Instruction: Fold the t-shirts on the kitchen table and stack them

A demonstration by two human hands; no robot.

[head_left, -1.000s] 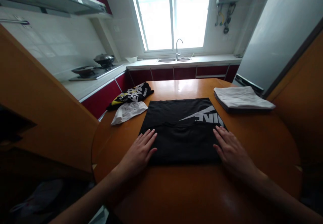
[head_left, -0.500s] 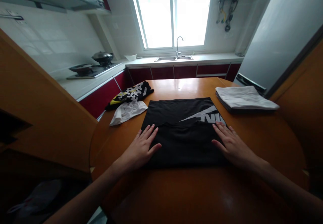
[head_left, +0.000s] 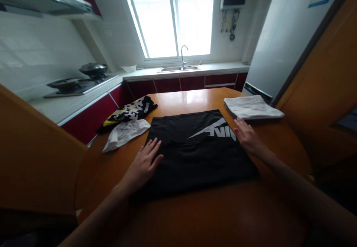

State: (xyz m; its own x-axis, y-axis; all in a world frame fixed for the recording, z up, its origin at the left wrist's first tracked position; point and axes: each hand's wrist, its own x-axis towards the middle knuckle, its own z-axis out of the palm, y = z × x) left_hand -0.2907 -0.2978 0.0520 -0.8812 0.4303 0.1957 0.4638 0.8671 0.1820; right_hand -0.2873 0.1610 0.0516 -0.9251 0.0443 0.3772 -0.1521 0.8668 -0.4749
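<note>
A black T-shirt [head_left: 195,165] with a pale grey printed logo lies partly folded on the wooden table [head_left: 200,217], its near part turned over toward the logo. My left hand [head_left: 143,165] rests on the shirt's left edge, fingers stretched out and pressing nothing between them. At the shirt's right edge, beside the lettering, my right hand [head_left: 248,137] is open with its fingers pointing away from me. I cannot tell whether that hand touches the cloth.
Folded white and dark clothes [head_left: 253,107] are stacked at the table's far right. To the left lie a crumpled black garment [head_left: 131,111] with yellow and white print and a white cloth [head_left: 125,133]. Beyond the table are a sink [head_left: 178,68] and a stove with pans [head_left: 93,70].
My right hand has moved forward along the shirt's right edge, up beside the lettering. My left hand stays on the left edge. The camera view has turned to the right.
</note>
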